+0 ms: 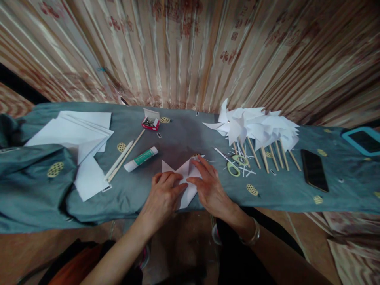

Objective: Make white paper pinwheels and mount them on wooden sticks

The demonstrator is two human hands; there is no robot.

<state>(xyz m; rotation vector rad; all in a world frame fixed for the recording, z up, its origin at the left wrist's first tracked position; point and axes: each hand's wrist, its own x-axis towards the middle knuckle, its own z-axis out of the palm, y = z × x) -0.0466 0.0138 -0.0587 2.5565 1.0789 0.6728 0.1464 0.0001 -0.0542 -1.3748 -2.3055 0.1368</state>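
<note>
In front of me at the table's near edge lies a piece of white paper [185, 198] cut and partly folded into pointed flaps, like a paper pinwheel. My left hand [165, 191] is closed on its left side, fingers curled and thumb pressed inward. On the other side, my right hand [208, 185] grips the upper right flap with thumb and fingers. The thumbs nearly meet over the paper's middle, and the fingers hide part of it. A glue stick [141, 159] rests left of the hands. Green-handled scissors [233, 169] lie to the right among thin paper strips [247, 171].
Finished white pinwheels [261, 126] on wooden sticks [265, 160] are heaped at the back right. Beyond them are a phone [314, 170] and a blue-framed object [363, 141]. A small box of pins [151, 122], thin sticks [126, 156] and paper sheets [89, 174] lie leftward.
</note>
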